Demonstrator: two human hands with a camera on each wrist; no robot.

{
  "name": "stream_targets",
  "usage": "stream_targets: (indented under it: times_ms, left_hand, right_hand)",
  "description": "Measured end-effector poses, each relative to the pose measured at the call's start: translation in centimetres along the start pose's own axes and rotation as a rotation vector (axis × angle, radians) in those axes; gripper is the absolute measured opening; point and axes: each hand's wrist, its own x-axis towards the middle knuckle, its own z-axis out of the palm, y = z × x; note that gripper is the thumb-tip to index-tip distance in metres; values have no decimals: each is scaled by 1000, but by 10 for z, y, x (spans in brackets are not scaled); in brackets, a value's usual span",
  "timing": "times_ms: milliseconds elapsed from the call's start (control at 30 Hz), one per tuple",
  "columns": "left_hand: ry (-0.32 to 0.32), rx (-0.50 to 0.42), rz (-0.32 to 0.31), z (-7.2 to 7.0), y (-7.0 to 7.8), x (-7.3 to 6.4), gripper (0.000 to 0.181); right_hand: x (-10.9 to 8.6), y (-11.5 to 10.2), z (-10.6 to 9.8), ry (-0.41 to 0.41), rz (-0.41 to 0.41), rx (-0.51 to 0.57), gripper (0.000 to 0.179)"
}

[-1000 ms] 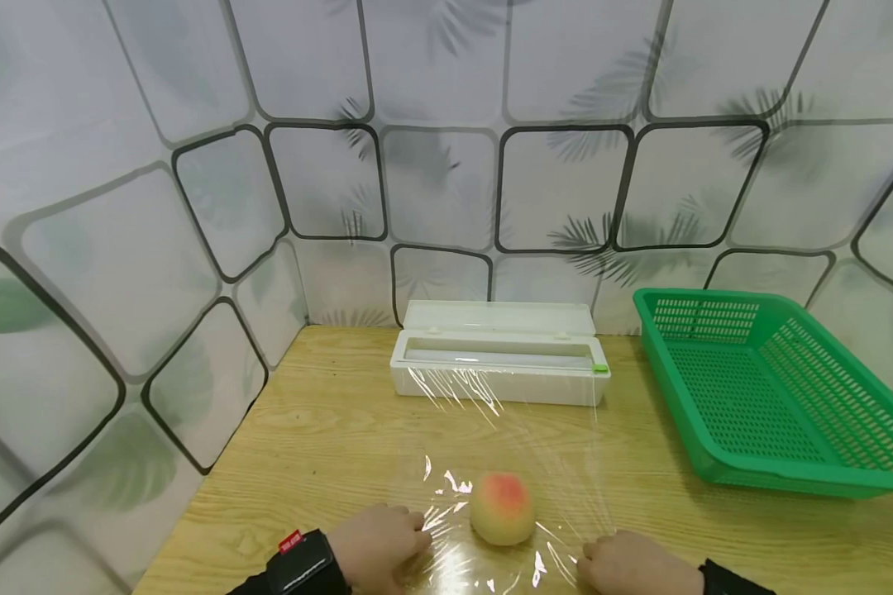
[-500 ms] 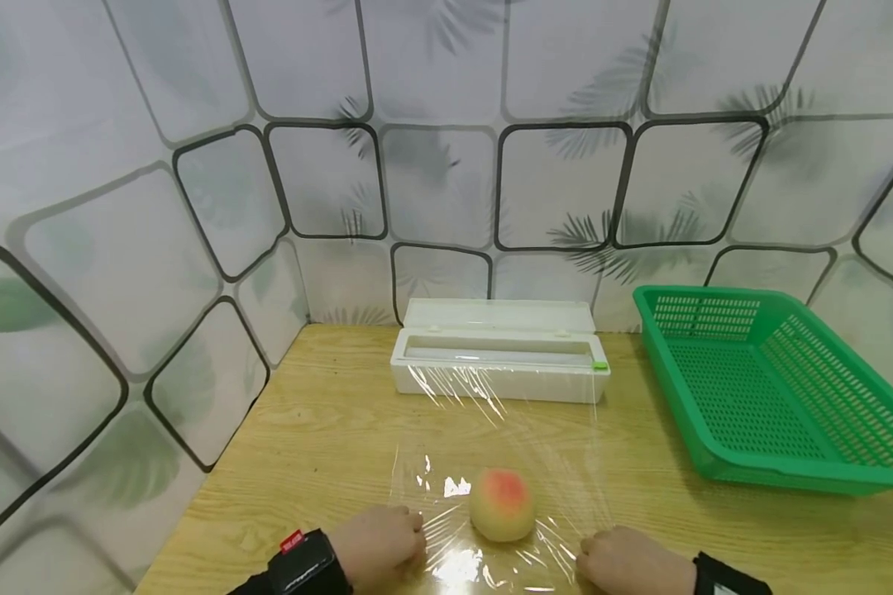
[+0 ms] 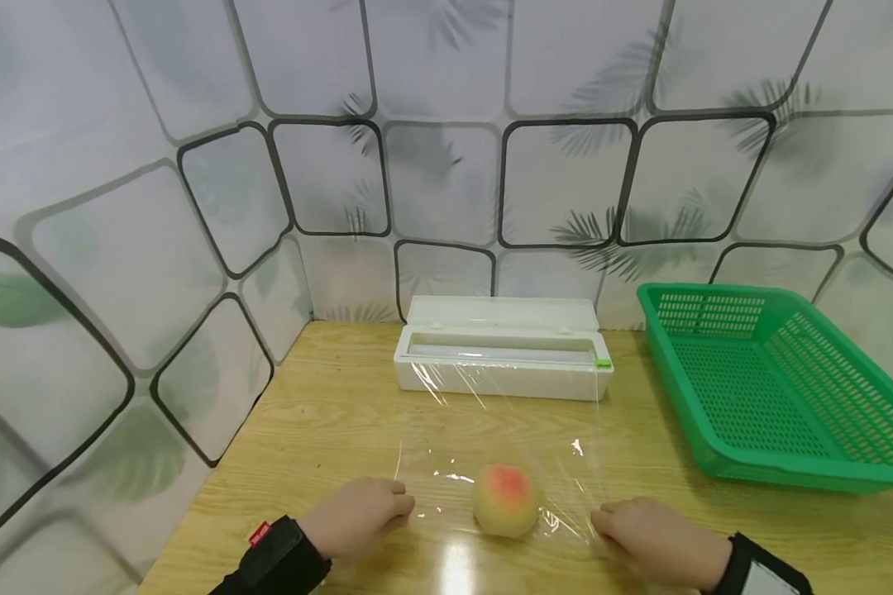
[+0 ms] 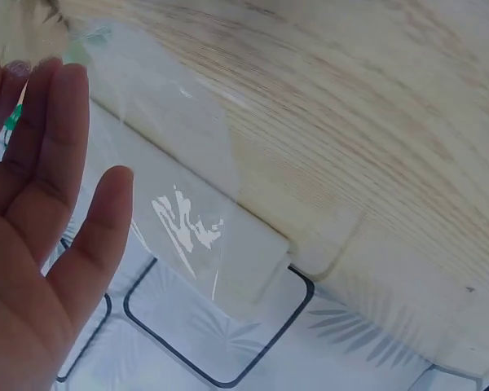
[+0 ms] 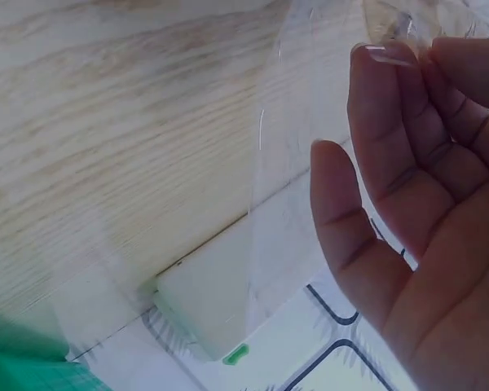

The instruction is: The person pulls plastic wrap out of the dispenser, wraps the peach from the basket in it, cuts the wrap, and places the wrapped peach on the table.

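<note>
The left hand (image 3: 359, 516) and right hand (image 3: 658, 539) are pinching the cling film (image 3: 499, 442) extending from the white dispenser (image 3: 502, 335). The peach (image 3: 505, 501) is lying between the hands; whether over or under the film is unclear. Keeping both sides evenly taut should limit wrinkling.

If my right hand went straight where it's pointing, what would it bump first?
After the clear film at its fingertips, your right hand would probably bump the peach, though depth is unclear.
</note>
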Motion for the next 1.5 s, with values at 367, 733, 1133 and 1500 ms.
stream_targets:
  times_ms: [367,733,1133,1500]
  left_hand:
    - [-24,-36,-101,5,-7,9,13]
    - [-10,57,-199,8,-7,12,17]
    - [141,113,-102,1,36,47,76]
    - [153,115,-15,19,48,79,65]
  right_hand:
    - [-1,7,1,-43,86,6,32]
    - [-2,8,4,30,29,46,32]
    - [-5,7,4,47,2,61,28]
    - [-5,5,4,-55,55,126,23]
